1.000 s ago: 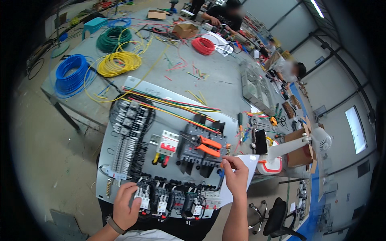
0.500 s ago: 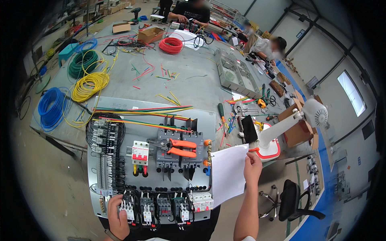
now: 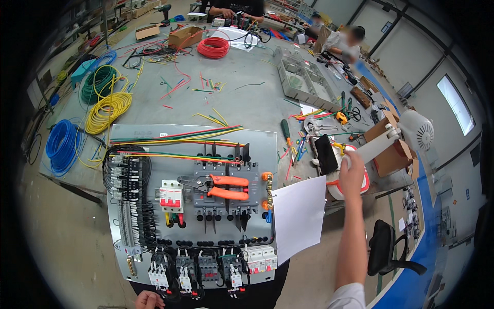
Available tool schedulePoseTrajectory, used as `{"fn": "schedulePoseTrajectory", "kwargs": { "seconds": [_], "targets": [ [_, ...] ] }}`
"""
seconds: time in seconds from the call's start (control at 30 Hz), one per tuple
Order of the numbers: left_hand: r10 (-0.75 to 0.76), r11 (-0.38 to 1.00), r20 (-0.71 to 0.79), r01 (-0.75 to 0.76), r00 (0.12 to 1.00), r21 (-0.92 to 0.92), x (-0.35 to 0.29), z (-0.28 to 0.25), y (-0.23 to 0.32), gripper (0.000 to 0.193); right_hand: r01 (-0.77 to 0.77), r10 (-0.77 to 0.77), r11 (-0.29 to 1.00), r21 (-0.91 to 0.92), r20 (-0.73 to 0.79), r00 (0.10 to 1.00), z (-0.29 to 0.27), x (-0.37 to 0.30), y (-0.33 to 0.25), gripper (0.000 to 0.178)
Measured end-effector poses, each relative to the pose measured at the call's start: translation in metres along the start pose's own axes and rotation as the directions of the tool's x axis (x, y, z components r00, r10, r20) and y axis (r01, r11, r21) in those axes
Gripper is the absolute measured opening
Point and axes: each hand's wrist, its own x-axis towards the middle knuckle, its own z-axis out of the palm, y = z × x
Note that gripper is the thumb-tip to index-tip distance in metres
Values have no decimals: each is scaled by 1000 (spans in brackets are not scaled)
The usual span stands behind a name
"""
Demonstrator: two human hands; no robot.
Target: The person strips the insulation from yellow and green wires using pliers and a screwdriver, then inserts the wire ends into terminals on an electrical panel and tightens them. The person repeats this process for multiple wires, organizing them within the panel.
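Note:
My right hand point(image 3: 352, 172) is stretched over the white-and-red base point(image 3: 364, 184) of a desk fan, fingers extended, with nothing visible in them. Beside it lies a black phone point(image 3: 325, 154). My left hand point(image 3: 149, 299) is at the lower edge below the panel, its fingers curled; whatever they hold, if anything, is hidden. In front of me the grey mounting panel point(image 3: 149, 135) carries breakers, contactors and black wiring. Orange-handled wire strippers point(image 3: 229, 187) lie across the large grey breakers point(image 3: 203, 202). A white paper sheet point(image 3: 300, 216) hangs at the panel's right edge.
Wire coils in blue point(image 3: 63, 147), yellow point(image 3: 109, 112), green point(image 3: 98, 84) and red point(image 3: 213, 47) lie on the table. A divided plastic box point(image 3: 309, 88), a green-handled screwdriver point(image 3: 286, 133) and wire scraps lie farther off. A black chair point(image 3: 383, 247) stands right. People work at the back.
My right hand has let go of the paper and moved right and away, over the fan base. My left hand has left the lower-left contactors and dropped to the bottom edge.

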Motion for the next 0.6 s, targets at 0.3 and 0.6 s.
{"fn": "schedulePoseTrajectory", "kwargs": {
  "seconds": [0.3,0.6],
  "targets": [
    [-148,989,10,148,989,-16,28,-4,-20,12,96,162,913,-396,568,807,61,115,74,39],
    [-189,981,21,190,982,-47,24,-4,-4,14,147,115,932,-332,654,748,105,127,159,26]
  ]
}}
